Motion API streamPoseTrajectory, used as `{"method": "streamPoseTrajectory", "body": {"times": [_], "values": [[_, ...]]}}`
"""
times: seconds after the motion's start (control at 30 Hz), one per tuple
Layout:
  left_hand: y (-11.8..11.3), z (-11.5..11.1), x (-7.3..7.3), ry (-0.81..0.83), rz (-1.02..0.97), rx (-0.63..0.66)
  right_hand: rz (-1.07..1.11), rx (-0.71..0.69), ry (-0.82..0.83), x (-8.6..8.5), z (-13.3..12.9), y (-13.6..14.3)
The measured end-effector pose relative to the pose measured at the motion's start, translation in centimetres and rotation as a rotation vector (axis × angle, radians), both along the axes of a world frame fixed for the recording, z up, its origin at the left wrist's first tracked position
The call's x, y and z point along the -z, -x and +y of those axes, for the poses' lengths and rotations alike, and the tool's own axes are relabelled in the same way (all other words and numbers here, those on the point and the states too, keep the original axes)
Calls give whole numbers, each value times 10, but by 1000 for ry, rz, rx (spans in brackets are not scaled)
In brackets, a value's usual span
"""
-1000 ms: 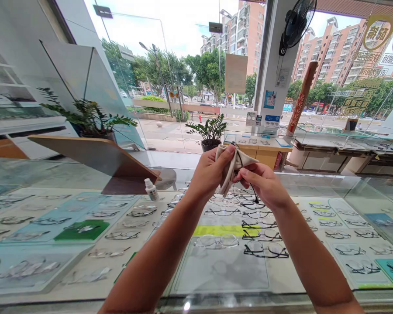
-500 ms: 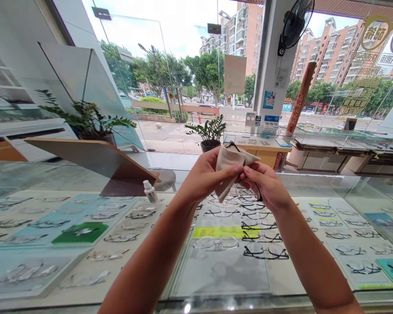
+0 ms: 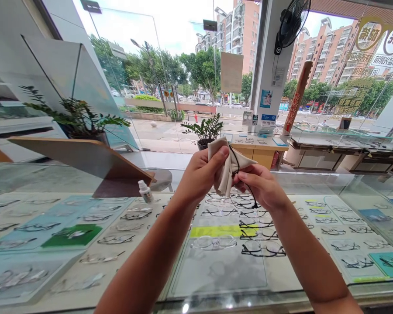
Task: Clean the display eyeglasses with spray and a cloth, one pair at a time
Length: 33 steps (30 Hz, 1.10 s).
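Above the glass display counter, my left hand pinches a beige cloth with the thumb on top. The cloth is folded about part of a pair of dark-framed eyeglasses. My right hand grips the eyeglasses' frame between thumb and fingers, close beside the cloth. One dark temple runs up across the cloth, and another dark piece hangs below my right fingers. Most of the lenses are hidden by the cloth and fingers. A small white bottle stands on the counter left of my hands.
Beneath the counter glass lie rows of eyeglasses. A slanted wooden board and a potted plant stand at the left. Another potted plant and a further display case are beyond my hands.
My left thumb has moved up and left on the cloth, away from my right fingers. More of the cloth and the dark temple across it now shows. The view has shifted slightly right.
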<state>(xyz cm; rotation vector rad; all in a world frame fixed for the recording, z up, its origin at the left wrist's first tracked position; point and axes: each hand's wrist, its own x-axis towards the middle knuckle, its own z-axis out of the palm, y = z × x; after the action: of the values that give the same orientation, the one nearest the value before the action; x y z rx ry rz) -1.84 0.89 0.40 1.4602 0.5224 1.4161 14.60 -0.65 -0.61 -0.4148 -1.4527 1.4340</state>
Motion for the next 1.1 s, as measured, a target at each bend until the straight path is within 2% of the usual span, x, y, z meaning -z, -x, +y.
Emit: {"method": "streamPoseTrajectory", "body": {"times": [0.3, 0.47, 0.6, 0.83, 1.1], "values": [[16, -3, -4, -39, 74, 216, 10, -19, 33, -2, 0, -5], [6, -3, -1, -72, 13, 141, 55, -39, 73, 0, 0, 0], [-4, -3, 1, -68, -34, 70, 52, -46, 35, 1, 0, 0], [-2, -8, -6, -89, 3, 26, -41, -86, -29, 5, 2, -1], [17, 1, -6, -61, 94, 200, -58, -120, -31, 4, 3, -4]]}}
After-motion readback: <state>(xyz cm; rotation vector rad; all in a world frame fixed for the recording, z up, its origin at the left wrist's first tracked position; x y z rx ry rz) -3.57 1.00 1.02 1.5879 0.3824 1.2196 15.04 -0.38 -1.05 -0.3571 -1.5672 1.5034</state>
